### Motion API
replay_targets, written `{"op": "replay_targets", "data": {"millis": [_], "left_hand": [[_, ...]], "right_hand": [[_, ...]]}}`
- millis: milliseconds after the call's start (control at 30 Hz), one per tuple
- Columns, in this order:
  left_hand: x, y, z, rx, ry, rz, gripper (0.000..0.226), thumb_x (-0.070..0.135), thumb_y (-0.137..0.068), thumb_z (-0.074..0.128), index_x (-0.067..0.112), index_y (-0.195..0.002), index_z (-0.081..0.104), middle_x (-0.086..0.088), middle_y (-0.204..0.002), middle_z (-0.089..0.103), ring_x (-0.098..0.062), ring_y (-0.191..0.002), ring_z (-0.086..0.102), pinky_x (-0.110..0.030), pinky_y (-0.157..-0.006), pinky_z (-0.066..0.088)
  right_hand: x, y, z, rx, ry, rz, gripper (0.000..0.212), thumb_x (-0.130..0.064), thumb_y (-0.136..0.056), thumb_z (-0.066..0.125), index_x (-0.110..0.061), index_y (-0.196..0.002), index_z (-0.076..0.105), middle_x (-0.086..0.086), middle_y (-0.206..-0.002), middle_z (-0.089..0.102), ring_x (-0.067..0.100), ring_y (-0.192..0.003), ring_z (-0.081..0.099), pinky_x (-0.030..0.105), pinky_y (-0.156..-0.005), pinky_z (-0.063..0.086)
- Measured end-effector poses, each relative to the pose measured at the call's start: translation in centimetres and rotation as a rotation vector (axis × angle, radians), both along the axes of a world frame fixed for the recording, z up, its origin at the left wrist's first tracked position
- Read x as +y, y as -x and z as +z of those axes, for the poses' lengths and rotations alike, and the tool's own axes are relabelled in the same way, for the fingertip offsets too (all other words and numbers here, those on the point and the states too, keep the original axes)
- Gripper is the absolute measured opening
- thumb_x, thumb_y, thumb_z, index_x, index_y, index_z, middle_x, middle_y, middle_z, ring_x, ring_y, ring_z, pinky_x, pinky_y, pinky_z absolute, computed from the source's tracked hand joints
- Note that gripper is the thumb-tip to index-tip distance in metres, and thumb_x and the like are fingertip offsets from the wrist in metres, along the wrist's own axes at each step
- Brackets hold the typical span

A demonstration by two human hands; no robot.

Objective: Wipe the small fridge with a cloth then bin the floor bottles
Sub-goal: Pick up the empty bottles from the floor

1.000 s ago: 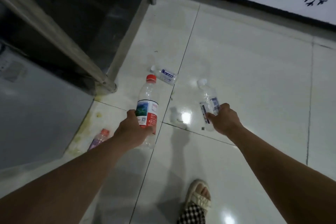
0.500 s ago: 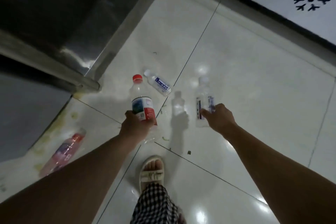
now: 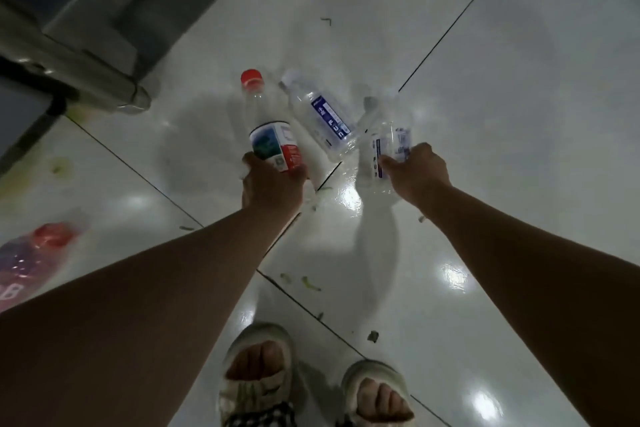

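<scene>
Left hand (image 3: 272, 185) grips the red-capped bottle (image 3: 272, 135); right hand (image 3: 415, 172) grips a clear bottle (image 3: 388, 146). Between them a third bottle (image 3: 320, 118) lies on the floor (image 3: 519, 114).

Kitchen; glossy tiled floor (image 3: 502, 114), steel table leg (image 3: 104, 87)

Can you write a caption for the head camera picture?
Each hand holds a bottle: left hand, red-capped bottle; right hand, clear bottle.
</scene>
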State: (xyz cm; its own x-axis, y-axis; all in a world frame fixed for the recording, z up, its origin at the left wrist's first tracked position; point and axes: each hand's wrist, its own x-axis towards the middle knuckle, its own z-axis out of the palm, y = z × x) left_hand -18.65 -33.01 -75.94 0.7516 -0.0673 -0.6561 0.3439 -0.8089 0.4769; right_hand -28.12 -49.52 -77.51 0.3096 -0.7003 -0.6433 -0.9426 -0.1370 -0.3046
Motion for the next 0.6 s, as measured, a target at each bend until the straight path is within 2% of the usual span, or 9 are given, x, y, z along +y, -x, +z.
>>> {"op": "replay_targets", "data": {"millis": [167,267,400,500,533,600], "left_hand": [[-1.7,0.5,-2.2,-0.018,0.009,0.014,0.077,0.039,-0.082,0.068,0.007,-0.136,0.024,-0.011,-0.127,0.053,-0.027,-0.110,0.056,-0.039,-0.091,0.051],[-1.9,0.6,-2.2,-0.015,0.037,-0.031,0.077,0.040,-0.083,0.066,0.006,-0.137,0.022,-0.010,-0.128,0.052,-0.026,-0.112,0.057,-0.034,-0.088,0.051],[-0.9,0.5,-0.5,0.051,0.024,-0.148,0.071,0.038,-0.087,0.061,0.007,-0.138,0.022,-0.015,-0.127,0.052,-0.027,-0.110,0.057,-0.037,-0.087,0.053],[0.7,0.5,2.4,0.057,-0.088,-0.255,0.067,0.038,-0.088,0.060,0.008,-0.138,0.027,-0.015,-0.130,0.051,-0.027,-0.111,0.053,-0.029,-0.078,0.043],[1.5,0.5,3.6,0.055,-0.118,-0.287,0.068,0.037,-0.087,0.061,0.008,-0.138,0.029,-0.015,-0.132,0.050,-0.028,-0.116,0.051,-0.029,-0.080,0.040],[3.3,0.6,6.6,0.034,-0.178,-0.373,0.068,0.036,-0.084,0.064,0.009,-0.138,0.032,-0.014,-0.133,0.050,-0.029,-0.121,0.049,-0.032,-0.087,0.041]], "right_hand": [[-0.2,-0.3,-2.0,-0.023,0.033,0.043,0.053,-0.039,-0.086,0.059,-0.003,-0.120,0.042,0.017,-0.117,0.058,0.024,-0.082,0.047,0.029,-0.067,0.036],[-0.2,-0.3,-1.8,-0.055,0.019,0.100,0.055,-0.040,-0.086,0.059,-0.002,-0.122,0.041,0.018,-0.119,0.057,0.030,-0.094,0.055,0.029,-0.071,0.038],[0.0,0.5,0.4,-0.011,0.015,0.152,0.065,-0.042,-0.084,0.064,-0.001,-0.128,0.038,0.020,-0.123,0.053,0.035,-0.108,0.055,0.029,-0.075,0.038],[0.5,1.3,3.9,0.043,-0.008,0.197,0.067,-0.034,-0.083,0.066,-0.001,-0.132,0.035,0.021,-0.126,0.050,0.036,-0.108,0.056,0.032,-0.079,0.047],[0.8,1.5,5.3,0.059,-0.018,0.217,0.067,-0.032,-0.083,0.066,-0.001,-0.133,0.034,0.021,-0.127,0.050,0.037,-0.108,0.056,0.035,-0.083,0.050],[1.7,2.0,8.3,0.089,-0.019,0.286,0.066,-0.028,-0.083,0.066,-0.003,-0.134,0.035,0.021,-0.130,0.049,0.036,-0.114,0.053,0.037,-0.090,0.045]]}}
